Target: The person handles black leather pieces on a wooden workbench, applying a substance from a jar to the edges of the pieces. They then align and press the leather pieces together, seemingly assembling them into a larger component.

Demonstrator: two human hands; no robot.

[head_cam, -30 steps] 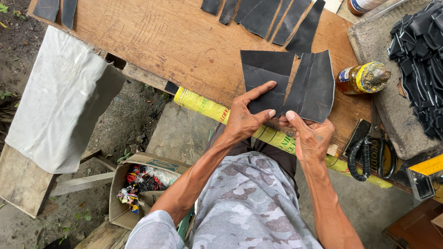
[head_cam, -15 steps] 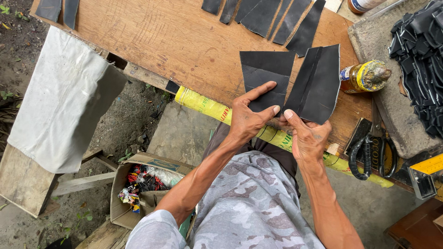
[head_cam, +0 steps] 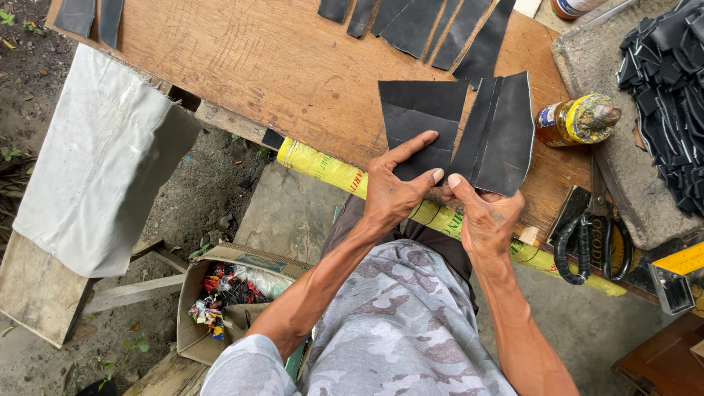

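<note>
Compared with a second earlier, the two dark pieces stand slightly further up the wooden board (head_cam: 242,66) and their seam line reads straighter, which suggests the join is being aligned and pressed. The left hand (head_cam: 392,192) lies flat, fingers spread, on the left black sheet (head_cam: 418,117), pinning rather than gripping it. The right hand (head_cam: 488,216) pinches the lower edge of the right black sheet (head_cam: 506,136) between thumb and fingertips. Both sheets extend away from the hands, touching along one edge. A glue bottle (head_cam: 576,119) lies right of the grip, scissors (head_cam: 590,238) beside the right wrist
</note>
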